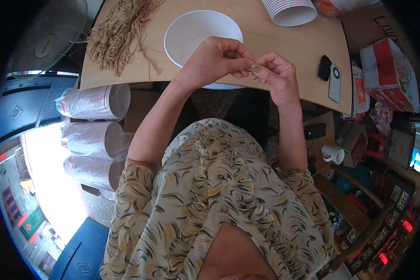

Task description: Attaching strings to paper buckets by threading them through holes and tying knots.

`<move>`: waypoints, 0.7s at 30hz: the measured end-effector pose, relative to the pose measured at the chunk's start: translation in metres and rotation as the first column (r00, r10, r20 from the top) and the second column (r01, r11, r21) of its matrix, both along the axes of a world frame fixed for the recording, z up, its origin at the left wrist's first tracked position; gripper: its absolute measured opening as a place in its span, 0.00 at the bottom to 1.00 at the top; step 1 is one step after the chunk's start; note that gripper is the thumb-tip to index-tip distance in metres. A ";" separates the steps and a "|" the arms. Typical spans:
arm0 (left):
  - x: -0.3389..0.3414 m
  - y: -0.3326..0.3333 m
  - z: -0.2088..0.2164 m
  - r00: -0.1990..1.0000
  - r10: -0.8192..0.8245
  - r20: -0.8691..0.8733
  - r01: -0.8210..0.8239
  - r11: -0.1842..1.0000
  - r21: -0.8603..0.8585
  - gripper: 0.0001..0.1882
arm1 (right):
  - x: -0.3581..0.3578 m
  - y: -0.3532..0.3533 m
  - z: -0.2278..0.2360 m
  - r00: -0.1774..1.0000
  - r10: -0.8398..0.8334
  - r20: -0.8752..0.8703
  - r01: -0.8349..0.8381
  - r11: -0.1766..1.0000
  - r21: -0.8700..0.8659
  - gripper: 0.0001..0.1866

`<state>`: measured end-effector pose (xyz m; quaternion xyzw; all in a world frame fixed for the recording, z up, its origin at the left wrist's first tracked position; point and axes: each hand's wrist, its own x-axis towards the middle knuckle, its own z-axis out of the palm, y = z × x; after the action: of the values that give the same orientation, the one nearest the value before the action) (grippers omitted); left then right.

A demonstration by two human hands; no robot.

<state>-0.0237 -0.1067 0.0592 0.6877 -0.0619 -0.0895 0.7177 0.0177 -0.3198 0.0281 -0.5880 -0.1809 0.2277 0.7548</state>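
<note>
Both hands meet over the table's near edge, fingertips almost touching. My left hand [221, 58] is closed in a pinch, and so is my right hand [279, 77]. Between them shows a bit of thin, yellowish-tan strand [255, 61]; most of it is hidden by the fingers. Just behind my left hand stands a wide white tub [187, 35], its inside pale. A loose heap of tan knotted strings [119, 35] lies at the table's far left, a few ends trailing toward the tub.
The curved tan tabletop [266, 44] holds a stack of white tubs [292, 14] at the back right. A phone [334, 83] and a small black case [324, 68] lie right. Plastic-wrapped tub stacks [91, 101] stand left below the table. A white mug [332, 154] sits lower right.
</note>
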 end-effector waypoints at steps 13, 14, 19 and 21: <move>-0.004 0.003 -0.002 0.994 -0.110 0.029 0.112 0.990 -0.088 0.11 | -0.004 0.004 -0.010 0.971 -0.041 -0.234 0.081 0.983 0.165 0.06; -0.004 0.002 -0.004 0.993 -0.110 0.050 0.114 0.990 -0.082 0.11 | -0.004 0.005 -0.010 0.964 -0.028 -0.264 0.081 0.978 0.191 0.05; -0.004 0.000 -0.005 0.993 -0.091 0.080 0.100 0.989 -0.113 0.10 | -0.003 0.004 -0.011 0.923 0.117 -0.368 0.014 0.942 0.335 0.04; -0.004 -0.001 -0.007 0.992 -0.089 0.092 0.101 0.985 -0.140 0.09 | -0.005 0.003 -0.009 0.887 0.164 -0.433 0.013 0.926 0.377 0.04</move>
<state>-0.0281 -0.1073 0.0526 0.6332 -0.1317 -0.0895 0.7574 0.0128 -0.3166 0.0190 -0.3576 -0.0612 0.3508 0.8633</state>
